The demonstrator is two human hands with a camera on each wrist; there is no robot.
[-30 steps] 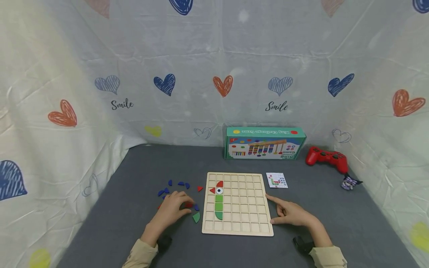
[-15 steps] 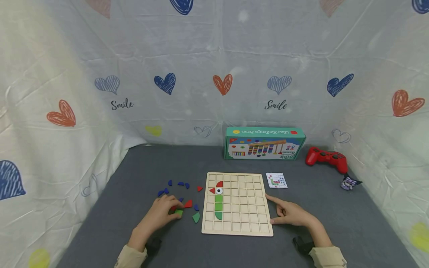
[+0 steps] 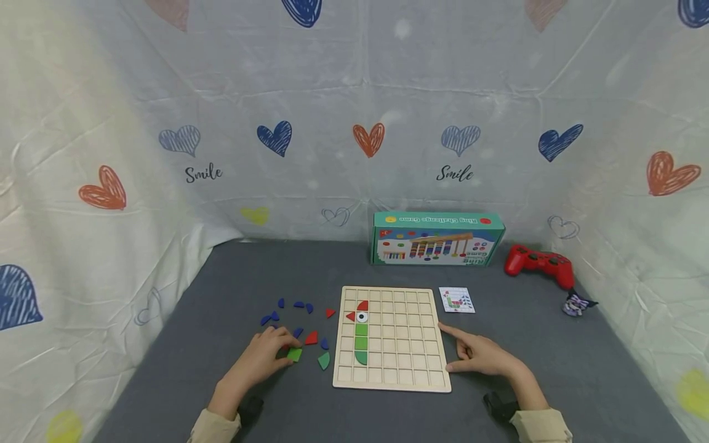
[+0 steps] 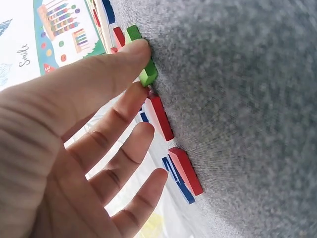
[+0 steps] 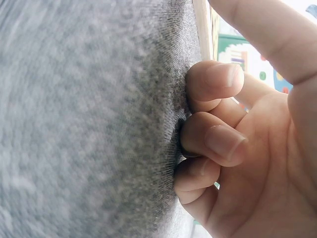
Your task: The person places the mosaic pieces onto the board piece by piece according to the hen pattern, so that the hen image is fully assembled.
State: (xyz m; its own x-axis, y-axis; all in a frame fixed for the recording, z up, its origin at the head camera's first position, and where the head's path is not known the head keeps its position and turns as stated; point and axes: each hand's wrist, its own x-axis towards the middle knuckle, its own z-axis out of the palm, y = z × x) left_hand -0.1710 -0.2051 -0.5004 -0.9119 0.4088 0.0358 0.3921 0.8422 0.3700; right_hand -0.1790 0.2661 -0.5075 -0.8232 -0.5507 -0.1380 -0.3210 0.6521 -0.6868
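Note:
In the head view my left hand [image 3: 261, 358] is low over loose pieces left of the wooden grid board [image 3: 407, 383]. Its thumb and index finger pinch a bright green square tile [image 3: 295, 355], which the left wrist view shows tilted, the green tile [image 4: 148, 73] partly behind the thumb. Two red pieces [image 4: 184, 171] lie below it there. My right hand [image 3: 483, 353] rests at the board's right edge, index finger and thumb extended against it, other fingers curled on the cloth. On the board stand a red quarter piece [image 3: 362, 305], an eye tile [image 3: 362, 317], green squares [image 3: 361, 336] and a green quarter piece [image 3: 361, 357].
Several blue pieces [image 3: 299, 304], a red piece [image 3: 312, 338] and a green piece [image 3: 324, 360] lie left of the board. A pattern card [image 3: 456, 300] is at its upper right. Farther back are a game box [image 3: 437, 240], a red game controller [image 3: 540, 264] and a small charm [image 3: 577, 304].
My left hand has moved left and back from beside the red pieces to the green square tile, which now shows between its fingertips. My right hand has stayed at the board's edge.

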